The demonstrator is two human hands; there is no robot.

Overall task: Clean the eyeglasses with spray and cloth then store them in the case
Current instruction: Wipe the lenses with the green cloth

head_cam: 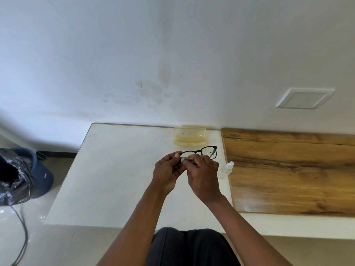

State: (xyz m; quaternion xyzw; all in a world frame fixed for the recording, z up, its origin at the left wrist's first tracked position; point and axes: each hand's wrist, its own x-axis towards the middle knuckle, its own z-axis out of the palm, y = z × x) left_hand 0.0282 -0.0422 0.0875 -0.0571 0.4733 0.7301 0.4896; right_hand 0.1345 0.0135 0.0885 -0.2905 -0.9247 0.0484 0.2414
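Note:
Black-framed eyeglasses (206, 152) are held up above the white table (115, 169). My left hand (169, 174) pinches the frame's left end. My right hand (204, 177) presses a small grey cloth (184, 159) against the left lens, and most of the cloth is hidden by my fingers. A small clear spray bottle (226, 169) lies on its side just right of my right hand, at the table's right edge. The pale yellow translucent case (189, 138) stands open against the wall behind the glasses.
A wood-grain board (292, 173) adjoins the white table on the right. On the floor at left stand a blue bin (41, 174) with a black bag (13, 177), and a dark cable (23, 237). A white wall plate (305, 98) is at upper right.

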